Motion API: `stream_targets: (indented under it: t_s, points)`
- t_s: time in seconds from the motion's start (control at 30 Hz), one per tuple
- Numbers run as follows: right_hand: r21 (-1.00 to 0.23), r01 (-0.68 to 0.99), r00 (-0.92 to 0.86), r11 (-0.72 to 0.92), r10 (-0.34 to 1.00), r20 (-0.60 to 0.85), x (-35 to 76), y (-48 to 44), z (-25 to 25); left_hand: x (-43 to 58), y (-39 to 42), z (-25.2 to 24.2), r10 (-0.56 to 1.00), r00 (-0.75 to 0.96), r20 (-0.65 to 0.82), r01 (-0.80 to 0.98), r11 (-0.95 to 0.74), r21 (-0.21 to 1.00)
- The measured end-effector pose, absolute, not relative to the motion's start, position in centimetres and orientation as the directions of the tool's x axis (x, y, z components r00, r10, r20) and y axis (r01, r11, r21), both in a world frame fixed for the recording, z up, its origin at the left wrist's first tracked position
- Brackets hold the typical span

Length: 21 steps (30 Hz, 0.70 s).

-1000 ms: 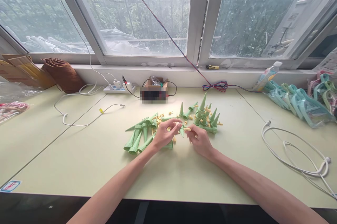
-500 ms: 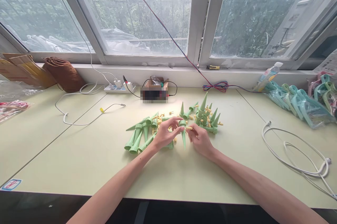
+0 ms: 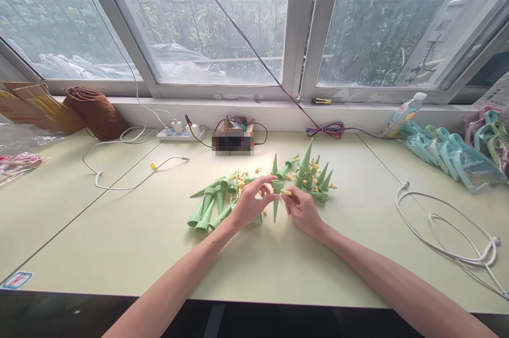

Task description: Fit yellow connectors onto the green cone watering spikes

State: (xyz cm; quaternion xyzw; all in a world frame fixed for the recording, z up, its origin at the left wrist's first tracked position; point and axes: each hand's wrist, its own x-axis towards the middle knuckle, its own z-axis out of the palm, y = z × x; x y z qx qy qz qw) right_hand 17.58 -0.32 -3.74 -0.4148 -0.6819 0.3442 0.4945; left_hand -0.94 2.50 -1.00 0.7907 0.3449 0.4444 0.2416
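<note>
Left hand [image 3: 251, 204]'s got a green plastic spike [image 3: 275, 210] pinched tip-down over the table [image 3: 254, 266], thumb and fingers barely apart. Right hand [image 3: 304, 212]'s fingertips are closed on a yellow piece [image 3: 286, 193] just beside it. More green spikes [image 3: 207, 208] lie left.

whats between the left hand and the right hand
In the head view: a green spike, tip down, gripped by the left hand, and a yellow piece pinched by the right hand.
</note>
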Motion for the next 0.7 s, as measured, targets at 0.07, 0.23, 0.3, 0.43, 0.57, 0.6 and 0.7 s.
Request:
stream_targets:
  t_s: [0.07,0.23,0.3,0.43,0.57,0.6,0.7]
  points:
    - [-0.878,0.229,-0.168,0.421,0.905,0.390,17.59,-0.34,-3.75,-0.97,2.47,-0.98,0.735,0.381,0.562,0.329,-0.675,0.660]
    - [-0.869,0.248,-0.189,0.429,0.901,0.391,17.61,-0.51,-3.63,-1.03,2.56,-1.21,0.677,0.403,0.617,0.346,-0.736,0.582]
    - [-0.867,0.249,-0.199,0.432,0.899,0.391,17.59,-0.59,-3.55,-1.02,2.65,-1.42,0.652,0.403,0.642,0.348,-0.758,0.552]
    - [-0.868,0.242,-0.197,0.433,0.898,0.393,17.54,-0.68,-3.41,-0.93,2.75,-1.81,0.633,0.393,0.667,0.340,-0.774,0.534]
    - [-0.871,0.221,-0.183,0.439,0.896,0.405,17.50,-0.72,-3.35,-0.84,2.68,-1.81,0.650,0.386,0.655,0.319,-0.760,0.566]
    - [-0.872,0.214,-0.179,0.440,0.895,0.408,17.49,-0.73,-3.36,-0.83,2.63,-1.71,0.663,0.382,0.644,0.315,-0.748,0.584]
    - [-0.870,0.206,-0.169,0.448,0.892,0.420,17.46,-0.72,-3.47,-0.88,2.44,-1.24,0.717,0.343,0.606,0.326,-0.697,0.639]
